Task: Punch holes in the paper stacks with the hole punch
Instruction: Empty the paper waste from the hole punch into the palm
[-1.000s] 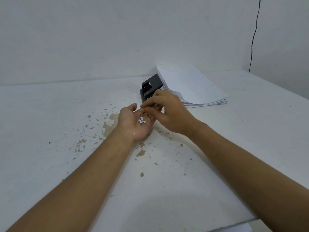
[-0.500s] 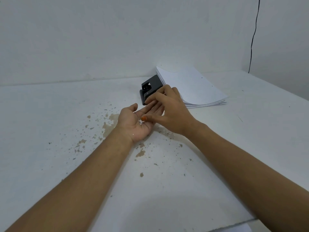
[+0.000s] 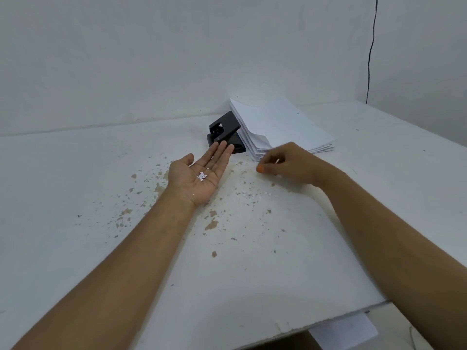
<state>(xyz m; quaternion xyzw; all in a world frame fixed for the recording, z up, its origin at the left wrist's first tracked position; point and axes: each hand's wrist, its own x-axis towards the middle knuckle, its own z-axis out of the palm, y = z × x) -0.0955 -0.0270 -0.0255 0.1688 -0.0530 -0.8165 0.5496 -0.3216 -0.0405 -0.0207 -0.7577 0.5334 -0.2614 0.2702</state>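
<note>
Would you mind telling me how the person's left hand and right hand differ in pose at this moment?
The left hand lies palm up with straight fingers, while the right hand is palm down with curled fingers. The left hand carries small white paper bits in its palm; whether the right hand's fingers pinch anything is too small to tell. The left fingertips reach toward the black hole punch; the right hand sits beside the paper stack. Both are over the white table.
</note>
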